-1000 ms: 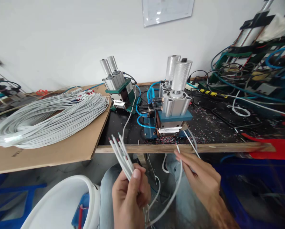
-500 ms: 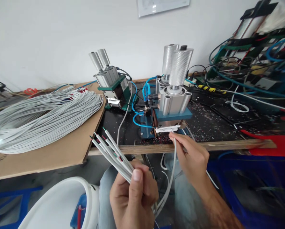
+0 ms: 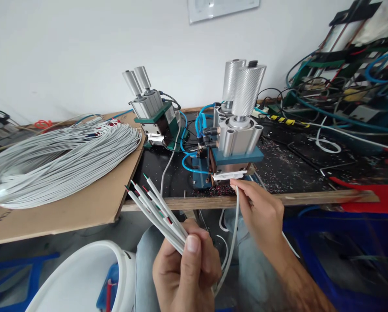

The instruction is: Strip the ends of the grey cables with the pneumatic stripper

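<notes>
Forward past the front edge of the desk (image 3: 311, 198) the right hand (image 3: 260, 208) has been brought since a second ago, and the single grey cable (image 3: 235, 234) pinched by its fingertips has been carried up to the near pneumatic machine (image 3: 239, 143); over the last half second little has been shifted. By the left hand (image 3: 187, 268), held lower and closer to the body, a bundle of cut cables (image 3: 167, 227) is firmly clasped, its long axis slanted up and leftward toward the near right corner of the cardboard sheet (image 3: 105, 206), with red and green cores exposed at the tips. The two hands are kept apart, and the machine is reached by the right one, the nearer of the pair. The cable's upper end is directed at the white strip (image 3: 229, 175) low on the machine's front, just behind the desk's front edge; whether the tip has been inserted cannot be told, since it is hidden there. Below the fingertips the cable is hung almost upright before the edge, then curved toward the left hand's wrist side.
</notes>
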A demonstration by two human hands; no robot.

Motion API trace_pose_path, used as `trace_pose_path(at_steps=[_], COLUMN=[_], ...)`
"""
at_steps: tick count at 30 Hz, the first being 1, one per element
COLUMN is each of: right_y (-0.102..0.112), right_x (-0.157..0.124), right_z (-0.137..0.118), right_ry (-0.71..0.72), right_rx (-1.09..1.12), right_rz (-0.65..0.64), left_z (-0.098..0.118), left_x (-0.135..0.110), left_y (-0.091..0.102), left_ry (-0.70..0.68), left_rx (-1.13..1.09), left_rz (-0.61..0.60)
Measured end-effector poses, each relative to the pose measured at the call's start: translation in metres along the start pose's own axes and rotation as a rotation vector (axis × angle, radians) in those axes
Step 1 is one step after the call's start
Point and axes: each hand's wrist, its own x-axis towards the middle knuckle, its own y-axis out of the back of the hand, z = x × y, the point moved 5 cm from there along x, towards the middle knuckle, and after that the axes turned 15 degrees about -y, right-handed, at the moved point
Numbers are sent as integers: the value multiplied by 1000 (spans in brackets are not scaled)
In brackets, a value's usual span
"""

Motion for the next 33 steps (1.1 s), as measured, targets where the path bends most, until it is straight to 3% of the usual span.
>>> trace_pose_path(at_steps=[20,27,33], right_y=[-3,14,18], right_x=[-8,-26,-42], right_z=[7,-7,-35], right_ry=[23,32,35], right_rx=[27,81,60], right_rz=[41,90,-10], left_z=[-3,-30,-48], left_x=[5,8,2], left_y=[6,20,30], left_ry=[67,160,187], left_rx=[3,110,286], left_rz=[-126,-202,-262])
